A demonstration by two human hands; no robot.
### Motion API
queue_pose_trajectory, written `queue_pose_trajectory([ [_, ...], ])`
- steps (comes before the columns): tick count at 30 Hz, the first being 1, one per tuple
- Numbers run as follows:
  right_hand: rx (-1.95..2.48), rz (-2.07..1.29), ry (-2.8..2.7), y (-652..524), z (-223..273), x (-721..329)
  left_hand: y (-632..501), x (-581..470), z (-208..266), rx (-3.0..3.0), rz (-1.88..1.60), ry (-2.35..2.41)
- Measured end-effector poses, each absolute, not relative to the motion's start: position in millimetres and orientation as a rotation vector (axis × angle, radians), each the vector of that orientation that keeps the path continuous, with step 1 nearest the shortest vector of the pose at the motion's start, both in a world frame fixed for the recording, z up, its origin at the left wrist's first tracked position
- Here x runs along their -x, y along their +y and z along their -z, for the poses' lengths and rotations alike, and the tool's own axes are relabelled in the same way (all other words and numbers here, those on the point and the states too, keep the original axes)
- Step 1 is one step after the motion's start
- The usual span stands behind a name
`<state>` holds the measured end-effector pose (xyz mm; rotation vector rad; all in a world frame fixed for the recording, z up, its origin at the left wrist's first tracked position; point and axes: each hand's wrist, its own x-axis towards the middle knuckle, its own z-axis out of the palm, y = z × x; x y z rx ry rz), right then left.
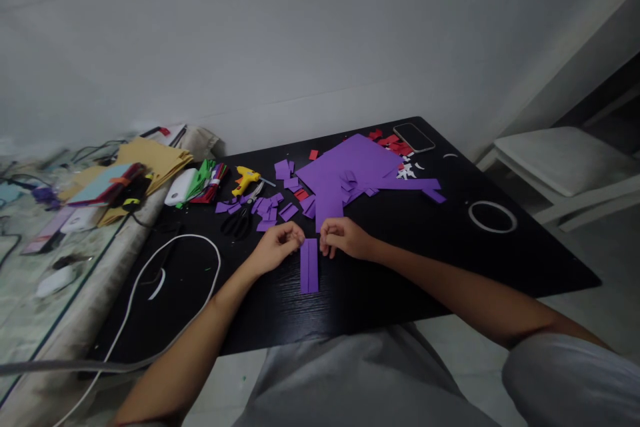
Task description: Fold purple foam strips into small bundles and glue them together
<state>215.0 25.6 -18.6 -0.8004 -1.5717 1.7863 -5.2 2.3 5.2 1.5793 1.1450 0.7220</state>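
Observation:
A purple paper strip (309, 270) with creases along its length lies on the black table in front of me. My left hand (277, 247) is curled, with thumb and forefinger pinched at the strip's upper left corner. On the other side, my right hand (346, 239) bends its fingers down close to the strip's right edge; what they hold, if anything, is hidden. Just beyond both hands lies a longer purple paper piece (329, 203). A large purple sheet (357, 160) rests behind it, and small purple pieces (267, 207) are scattered to the left.
Black-handled scissors (239, 221) and a yellow glue gun (246, 180) lie left of the purple pieces. A white cable (219, 267) loops over the table's left side. Red scraps (395, 143), a phone (414, 137) and a white ring (493, 216) are to the right. A white stool (570, 160) stands beyond.

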Motion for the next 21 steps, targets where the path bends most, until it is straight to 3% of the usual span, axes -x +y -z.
queue_pose_trajectory([
  [21, 0.847, -1.76, -1.595, 26.5, 21.5, -213.9, 0.9, 3.9, 0.5, -1.577, -0.716, 1.149],
])
